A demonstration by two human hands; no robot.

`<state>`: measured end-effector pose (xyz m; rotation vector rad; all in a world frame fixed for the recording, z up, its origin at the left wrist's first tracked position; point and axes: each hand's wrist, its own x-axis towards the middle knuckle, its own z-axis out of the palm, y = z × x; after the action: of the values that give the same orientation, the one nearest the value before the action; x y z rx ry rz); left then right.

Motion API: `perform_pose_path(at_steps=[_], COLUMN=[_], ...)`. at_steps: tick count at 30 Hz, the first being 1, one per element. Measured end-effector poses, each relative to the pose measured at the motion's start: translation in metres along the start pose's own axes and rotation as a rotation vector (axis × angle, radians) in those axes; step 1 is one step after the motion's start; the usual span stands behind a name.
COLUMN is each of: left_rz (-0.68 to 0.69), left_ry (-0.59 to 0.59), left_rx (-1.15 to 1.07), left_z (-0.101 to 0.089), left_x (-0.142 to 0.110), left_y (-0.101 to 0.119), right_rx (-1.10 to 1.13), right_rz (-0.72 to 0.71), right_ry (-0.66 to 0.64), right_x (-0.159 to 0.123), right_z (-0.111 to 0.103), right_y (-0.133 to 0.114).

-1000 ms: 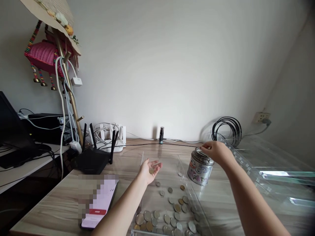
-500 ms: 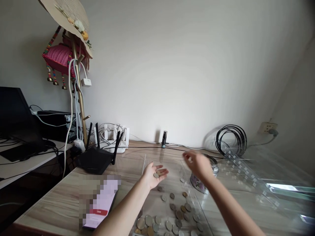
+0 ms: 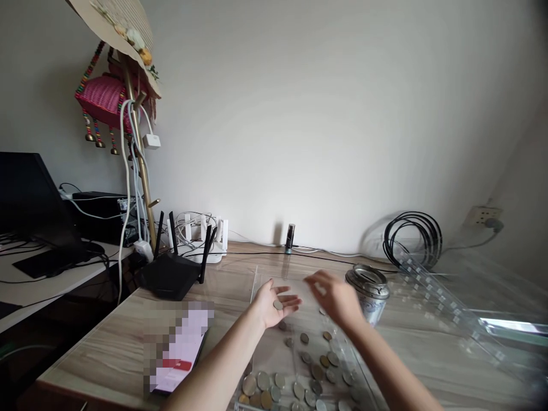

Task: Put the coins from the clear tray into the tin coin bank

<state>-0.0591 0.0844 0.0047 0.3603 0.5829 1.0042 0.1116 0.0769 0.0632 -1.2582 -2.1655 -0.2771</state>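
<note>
My left hand is held palm up above a clear plastic tray, fingers spread, with a coin resting on the palm. My right hand hovers just right of it, blurred by motion, its fingers reaching toward the left palm. Several coins lie scattered in the tray below both hands. A round patterned tin with a slotted lid stands on the table just right of my right hand.
A phone lies on the wooden table at the left. A black router and white router sit behind. Clear plastic trays and a coiled black cable are at the right.
My right hand left the tin's lid and swung left toward the left palm. The left hand stayed palm up with the coin. The camera view shifted slightly.
</note>
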Motion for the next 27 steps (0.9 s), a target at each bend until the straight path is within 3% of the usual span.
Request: perform_pose_path(at_steps=[2, 3, 6, 8, 12, 16, 20, 21, 23, 27], left_rz=[0.025, 0.031, 0.036, 0.043, 0.051, 0.050, 0.030, 0.038, 0.073, 0.094], left_ry=[-0.011, -0.008, 0.017, 0.037, 0.065, 0.062, 0.007, -0.004, -0.028, -0.110], left_rx=[0.016, 0.024, 0.041, 0.052, 0.070, 0.055, -0.002, -0.017, -0.033, 0.027], left_z=[-0.002, -0.003, -0.003, -0.002, 0.003, 0.004, 0.000, -0.001, -0.002, 0.004], left_x=[0.001, 0.002, 0.003, 0.003, 0.000, -0.001, 0.000, 0.000, -0.001, -0.009], left_y=[0.000, 0.000, 0.000, 0.000, 0.000, 0.000, 0.000, 0.000, 0.001, 0.004], right_rx=[-0.146, -0.219, -0.250, -0.215, -0.211, -0.238, -0.242, -0.202, -0.068, 0.158], right_rz=[0.245, 0.358, 0.608, 0.675, 0.673, 0.568, 0.392, 0.307, 0.088, -0.311], right_ry=[0.189, 0.208, -0.009, -0.078, -0.021, 0.072, 0.423, 0.455, 0.349, -0.090], right_x=[0.009, 0.012, 0.017, 0.015, 0.007, 0.002, 0.000, -0.001, -0.003, -0.011], right_z=[-0.025, -0.036, -0.057, -0.059, -0.050, -0.045, -0.031, -0.024, -0.008, 0.015], right_y=[0.030, 0.046, 0.083, 0.091, 0.088, 0.086, 0.062, 0.049, 0.020, -0.032])
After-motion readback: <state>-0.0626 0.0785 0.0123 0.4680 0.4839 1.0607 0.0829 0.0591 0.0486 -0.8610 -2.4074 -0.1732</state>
